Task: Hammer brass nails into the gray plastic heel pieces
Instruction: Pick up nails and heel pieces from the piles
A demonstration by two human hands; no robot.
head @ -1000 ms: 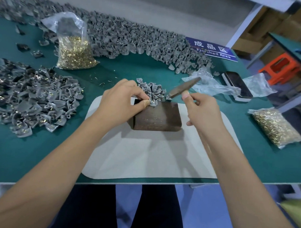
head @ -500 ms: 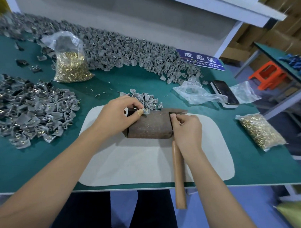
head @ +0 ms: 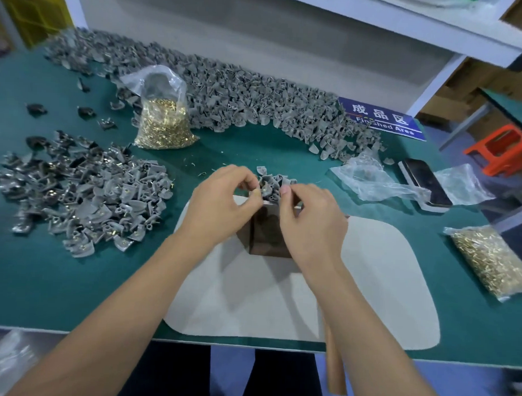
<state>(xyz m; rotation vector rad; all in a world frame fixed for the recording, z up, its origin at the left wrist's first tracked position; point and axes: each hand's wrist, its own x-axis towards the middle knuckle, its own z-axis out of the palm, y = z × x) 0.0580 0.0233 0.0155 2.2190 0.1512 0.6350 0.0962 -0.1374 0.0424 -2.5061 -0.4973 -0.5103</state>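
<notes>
My left hand (head: 224, 201) pinches a gray heel piece (head: 265, 188) between thumb and fingers at the far edge of the dark metal block (head: 267, 236). My right hand (head: 310, 220) meets it from the right, thumb and fingertips pinched at the same piece; whether it holds a nail is too small to tell. A small heap of gray heel pieces (head: 273, 179) lies just behind the block. The hammer's wooden handle (head: 335, 366) lies under my right forearm and sticks out over the table's front edge.
A white mat (head: 383, 291) lies under the block. Nailed gray pieces are heaped at left (head: 85, 188), and a long bank of pieces (head: 242, 99) runs along the back. Bags of brass nails stand at back left (head: 163, 120) and right (head: 494, 262). A phone (head: 426, 183) lies at right.
My right hand laid the hammer down beside the block, let go of it and moved up to the heel piece held by my left hand. The camera view tilted up.
</notes>
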